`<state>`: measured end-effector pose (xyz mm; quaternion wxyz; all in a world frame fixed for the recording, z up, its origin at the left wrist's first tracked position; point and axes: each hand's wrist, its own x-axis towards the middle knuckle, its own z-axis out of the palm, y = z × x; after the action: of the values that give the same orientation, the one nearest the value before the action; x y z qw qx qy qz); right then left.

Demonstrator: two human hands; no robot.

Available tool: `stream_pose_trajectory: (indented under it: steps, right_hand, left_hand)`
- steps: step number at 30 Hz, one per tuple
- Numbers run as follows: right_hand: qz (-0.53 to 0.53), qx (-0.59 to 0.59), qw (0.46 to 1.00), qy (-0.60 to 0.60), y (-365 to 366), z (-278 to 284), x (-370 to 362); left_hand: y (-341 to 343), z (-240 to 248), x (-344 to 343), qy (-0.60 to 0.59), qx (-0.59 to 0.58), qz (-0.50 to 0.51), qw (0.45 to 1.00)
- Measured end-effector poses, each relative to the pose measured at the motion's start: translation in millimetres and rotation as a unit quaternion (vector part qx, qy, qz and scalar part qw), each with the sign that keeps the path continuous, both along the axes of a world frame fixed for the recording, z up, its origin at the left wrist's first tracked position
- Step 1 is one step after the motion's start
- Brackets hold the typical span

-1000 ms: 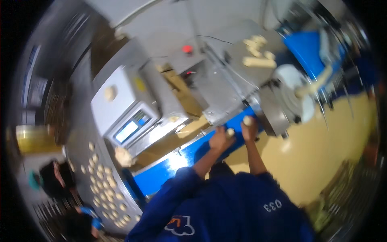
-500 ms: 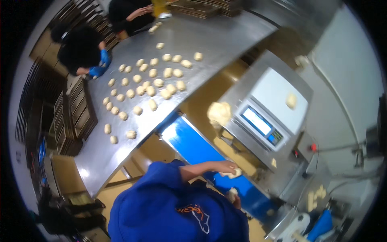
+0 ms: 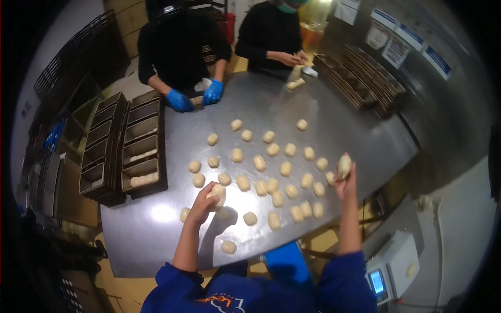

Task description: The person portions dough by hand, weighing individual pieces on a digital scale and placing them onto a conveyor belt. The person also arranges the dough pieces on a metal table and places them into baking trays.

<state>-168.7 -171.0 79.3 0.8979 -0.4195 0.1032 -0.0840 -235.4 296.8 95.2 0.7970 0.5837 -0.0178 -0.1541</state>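
Observation:
My left hand point(image 3: 200, 206) grips a pale dough piece point(image 3: 217, 195) above the left part of the metal table point(image 3: 151, 245), and its shadow falls on the tabletop beside it. Over the table's right side, my right hand point(image 3: 348, 183) is closed round another dough piece point(image 3: 344, 166), which sticks up past the fingers. Between my hands lie several small rounded dough pieces point(image 3: 259, 163), spread loosely over the steel. One dough piece point(image 3: 228, 247) sits near the front edge, closest to me.
Stacked baking tins point(image 3: 143, 146), some with dough inside, stand at the left. Across the table one person's blue-gloved hands point(image 3: 195, 99) work dough; another person's bare hands point(image 3: 292, 59) handle something pale. More tins point(image 3: 360, 83) lie far right. A blue belt point(image 3: 287, 263) and a scale point(image 3: 391, 271) stand at the near right.
My view has turned left from the blue belt and scale to the table. Both hands, each with dough, have moved from the belt to over the table and spread apart.

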Motion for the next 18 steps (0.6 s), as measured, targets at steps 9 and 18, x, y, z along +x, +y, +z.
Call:
stream_pose_trajectory:
  steps: [9,18]
  right_hand:
    - [0.048,-0.348,0.926,0.140,1,-24,201]
    - [0.093,-0.568,0.817,0.013,129,19,91]
  left_hand:
    - [45,28,156,-0.065,0.068,0.124,0.988]
    - [61,-82,372,0.000,0.666,0.009,0.746]
